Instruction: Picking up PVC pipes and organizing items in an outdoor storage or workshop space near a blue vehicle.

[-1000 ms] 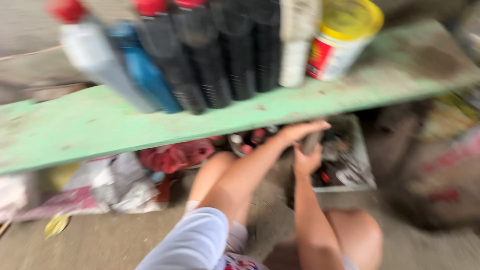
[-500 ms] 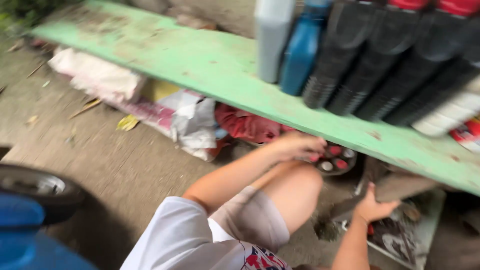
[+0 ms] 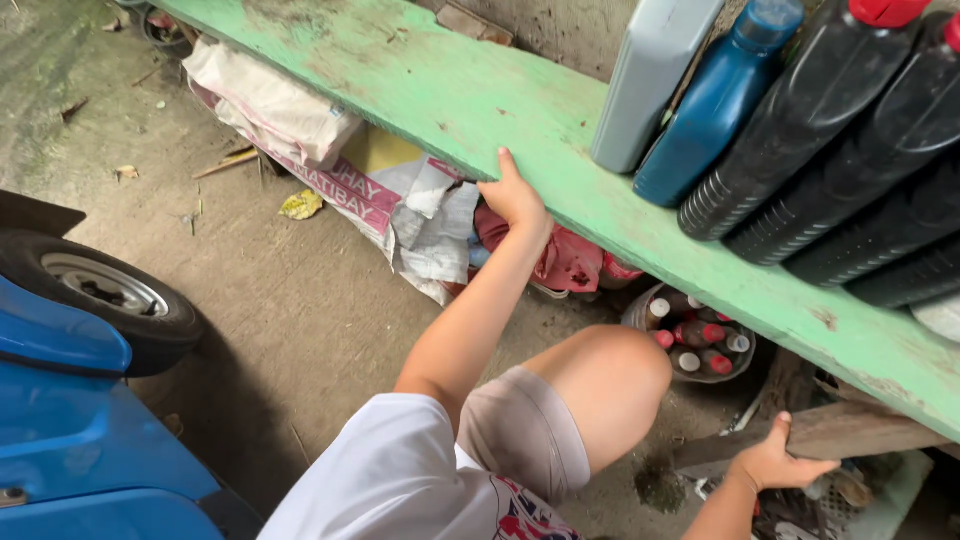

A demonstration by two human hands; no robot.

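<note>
Along the upper right of the view runs a long green plank shelf (image 3: 440, 95), paint worn, sloping from top left down to the right edge. On its right half stand jugs in a row: one grey jug (image 3: 650, 80), one blue bottle (image 3: 715, 105), then several black ribbed bottles (image 3: 800, 130) with red caps, touching one another. At the left edge sits a blue vehicle body (image 3: 70, 430) with a small black tyre (image 3: 100, 290) on the concrete floor (image 3: 290, 310). Under the shelf, towards its left end, lie white and printed sacks (image 3: 330, 150), crumpled, and a red cloth bundle (image 3: 560, 262) just beside them. Further right under the shelf stands a round tub of small capped bottles (image 3: 690, 340), red and white tops.

Left hand (image 3: 512, 195): fingers hooked over the front edge of the shelf near its middle, thumb up against the edge, gripping it. Right hand (image 3: 775, 462): closed around the end of a weathered wooden board (image 3: 840, 432), which lies below the shelf's right end, roughly level. Bent bare knee between the two arms.
</note>
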